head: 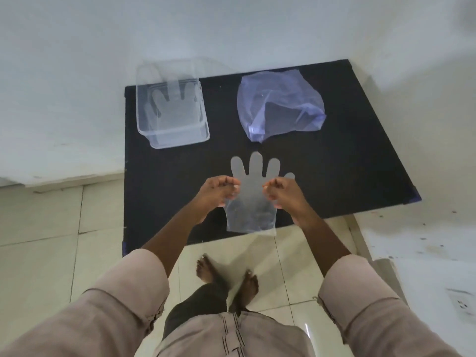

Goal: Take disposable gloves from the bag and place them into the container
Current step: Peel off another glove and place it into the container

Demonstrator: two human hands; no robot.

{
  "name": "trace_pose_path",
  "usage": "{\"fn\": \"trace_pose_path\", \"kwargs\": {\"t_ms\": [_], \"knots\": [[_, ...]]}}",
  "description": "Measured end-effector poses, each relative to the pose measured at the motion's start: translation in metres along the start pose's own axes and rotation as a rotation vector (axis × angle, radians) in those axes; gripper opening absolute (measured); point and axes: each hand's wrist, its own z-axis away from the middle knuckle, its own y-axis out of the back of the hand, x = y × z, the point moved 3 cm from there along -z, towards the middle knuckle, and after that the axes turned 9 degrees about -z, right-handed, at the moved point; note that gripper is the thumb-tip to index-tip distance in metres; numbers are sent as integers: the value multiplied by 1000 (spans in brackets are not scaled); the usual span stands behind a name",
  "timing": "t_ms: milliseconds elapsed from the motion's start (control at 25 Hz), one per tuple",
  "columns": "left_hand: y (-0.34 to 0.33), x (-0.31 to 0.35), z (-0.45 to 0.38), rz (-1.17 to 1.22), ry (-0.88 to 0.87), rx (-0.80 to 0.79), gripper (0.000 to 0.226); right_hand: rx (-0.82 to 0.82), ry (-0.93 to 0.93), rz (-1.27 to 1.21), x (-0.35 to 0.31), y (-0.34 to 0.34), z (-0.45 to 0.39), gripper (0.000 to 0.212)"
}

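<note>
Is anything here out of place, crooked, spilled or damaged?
Nothing stands out. The left hand and right hand hold one clear glove flat, the container sits upright with a glove inside, and the crumpled bag lies beside it.

home | tiled floor (51, 228) | bare feet (226, 274) | wall socket (462, 304)

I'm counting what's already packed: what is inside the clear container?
Inside the clear container lies a disposable glove, flat, fingers pointing away from the person. Whether more gloves lie under it cannot be told, since the thin plastic layers look alike.
</note>
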Motion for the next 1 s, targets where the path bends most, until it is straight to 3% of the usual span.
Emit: {"fn": "trace_pose_path", "kwargs": {"t_ms": [200, 280, 360, 520, 680, 760, 920, 1000], "knots": [[-18, -43, 8, -14, 107, 15, 14, 319, -181, 139, 72, 6, 30, 21], [-23, -51, 11, -25, 107, 6, 12, 326, -294, 7, 91, -3, 40, 42], [-26, -56, 12, -57, 90, 9, 9, 288, -421, -246, 100, -16, 40, 49], [-29, -62, 17, -257, -37, 177, 14, 329, -480, -547, 96, -22, 37, 26], [-44, -76, 32, -788, -207, 188, 61, 254, -518, -769, 73, -18, 40, 7], [-53, -78, 31, -835, -199, 241, 66, 215, -535, -840, 63, -16, 41, 2], [-54, -64, 24, -661, -258, 501, 29, 176, -551, -897, 52, -13, 40, 5], [-47, -56, 19, -589, -263, 526, 15, 199, -452, -890, 49, -7, 41, 12]]}}
